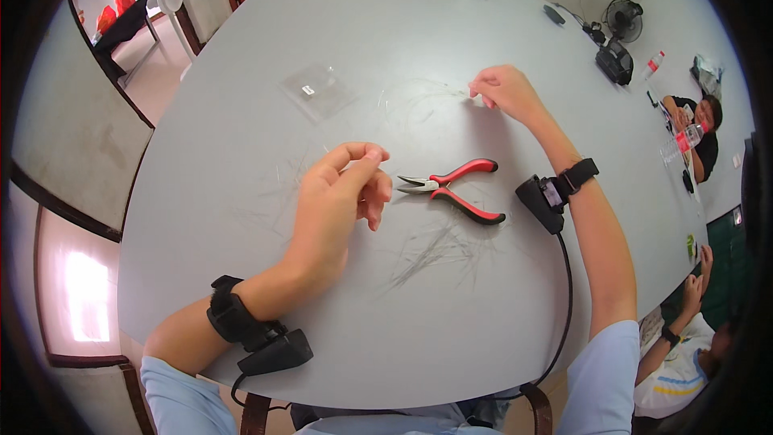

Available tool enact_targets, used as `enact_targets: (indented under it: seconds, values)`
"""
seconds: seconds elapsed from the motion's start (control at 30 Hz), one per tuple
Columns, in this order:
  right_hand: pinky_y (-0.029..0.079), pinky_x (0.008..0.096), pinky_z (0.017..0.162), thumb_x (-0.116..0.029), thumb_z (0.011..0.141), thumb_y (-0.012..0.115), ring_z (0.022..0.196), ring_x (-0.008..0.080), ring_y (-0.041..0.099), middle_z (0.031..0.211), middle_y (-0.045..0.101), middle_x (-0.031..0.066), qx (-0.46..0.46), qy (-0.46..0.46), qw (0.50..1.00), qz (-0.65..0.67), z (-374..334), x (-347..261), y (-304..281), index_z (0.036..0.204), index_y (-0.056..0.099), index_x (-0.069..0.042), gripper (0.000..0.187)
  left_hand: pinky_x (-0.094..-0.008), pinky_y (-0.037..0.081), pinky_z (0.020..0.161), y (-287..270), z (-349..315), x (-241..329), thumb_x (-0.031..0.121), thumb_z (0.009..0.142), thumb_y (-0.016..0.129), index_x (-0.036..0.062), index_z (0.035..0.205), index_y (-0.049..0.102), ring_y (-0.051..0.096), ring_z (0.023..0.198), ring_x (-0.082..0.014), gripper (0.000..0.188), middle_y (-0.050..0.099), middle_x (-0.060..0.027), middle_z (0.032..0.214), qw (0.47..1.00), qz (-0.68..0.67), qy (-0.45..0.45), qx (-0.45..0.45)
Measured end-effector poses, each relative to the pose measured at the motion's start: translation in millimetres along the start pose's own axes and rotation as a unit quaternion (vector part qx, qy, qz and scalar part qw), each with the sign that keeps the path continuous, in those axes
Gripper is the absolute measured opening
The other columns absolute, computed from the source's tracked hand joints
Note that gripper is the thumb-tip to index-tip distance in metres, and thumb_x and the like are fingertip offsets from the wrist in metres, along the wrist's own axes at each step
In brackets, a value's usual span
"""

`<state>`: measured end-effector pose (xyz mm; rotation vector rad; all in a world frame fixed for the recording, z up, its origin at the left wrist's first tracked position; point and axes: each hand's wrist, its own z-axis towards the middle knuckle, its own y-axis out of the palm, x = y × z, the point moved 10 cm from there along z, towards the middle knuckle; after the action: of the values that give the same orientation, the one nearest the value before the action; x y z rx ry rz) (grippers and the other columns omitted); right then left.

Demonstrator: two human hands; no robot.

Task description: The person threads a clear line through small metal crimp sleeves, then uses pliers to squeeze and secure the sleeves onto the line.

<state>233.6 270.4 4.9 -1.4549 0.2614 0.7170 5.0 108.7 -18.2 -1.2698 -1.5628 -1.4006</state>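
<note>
My left hand (342, 185) hovers over the middle of the table, thumb and forefinger pinched together, the other fingers curled. Whatever thin thing it may hold is too fine to make out. Farther off, my right hand (506, 90) is closed in a pinch at the end of some thin pale strands (431, 98); whether one is between its fingertips I cannot tell. Between my arms lie pliers (436, 184) with red and black handles, jaws apart, pointing at my left hand. Nearer me is a loose bunch of thin, wire-like strands (432, 256).
A clear plastic bag (314, 93) lies beyond my left hand. Fainter strands (282, 185) are scattered left of it. A cable (570, 290) runs from my right wrist device. Bottles (654, 64) and a small fan (623, 19) stand far right; other people sit around the table.
</note>
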Motion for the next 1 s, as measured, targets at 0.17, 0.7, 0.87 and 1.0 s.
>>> enact_targets:
  seconds: [0.17,0.7,0.87,1.0]
  values:
    - [0.034,0.023,0.047,-0.008,0.083,0.056,0.048,0.0069,0.045,0.054,0.052,0.0008,0.05,-0.077,0.996,0.002,-39.0,-68.4,-16.5,0.077,0.064,-0.002,0.012,-0.0212,0.042,0.053,25.1,-16.0,37.9,0.01,0.09,0.055,0.001,0.112,0.058,0.053,0.065,-0.0082,0.025,0.062,-0.006,0.095,0.936,0.243,0.243,-0.071]
    - [0.038,0.0351,0.053,-0.005,0.08,0.06,0.059,0.0261,0.048,0.061,0.047,0.0106,-0.072,-0.282,0.957,0.012,-129.8,-161.3,17.2,0.077,0.06,-0.004,0.003,-0.0288,0.039,0.045,59.1,-58.3,61.3,0.001,0.067,0.066,0.0071,0.083,0.065,0.046,0.057,-0.016,0.017,0.056,0.0005,0.067,0.64,0.532,0.554,-0.014]
    - [0.039,0.0299,0.052,-0.001,0.076,0.065,0.059,0.0204,0.05,0.063,0.053,0.0069,-0.082,-0.295,0.952,-0.003,-131.0,-160.1,18.9,0.078,0.063,-0.003,0.004,-0.0291,0.038,0.047,59.9,-60.7,64.4,-0.001,0.067,0.066,0.0061,0.08,0.066,0.045,0.058,-0.0182,0.014,0.059,-0.0009,0.068,0.661,0.542,0.519,-0.004]
    - [0.038,0.0351,0.054,-0.005,0.079,0.061,0.06,0.0265,0.048,0.062,0.048,0.0112,-0.09,-0.276,0.956,0.035,-129.9,-156.7,20.4,0.077,0.06,-0.003,0.003,-0.0304,0.037,0.05,56.5,-56.6,63.2,-0.004,0.068,0.066,0.0059,0.079,0.067,0.044,0.059,-0.0201,0.015,0.062,-0.0025,0.07,0.683,0.541,0.492,-0.009]
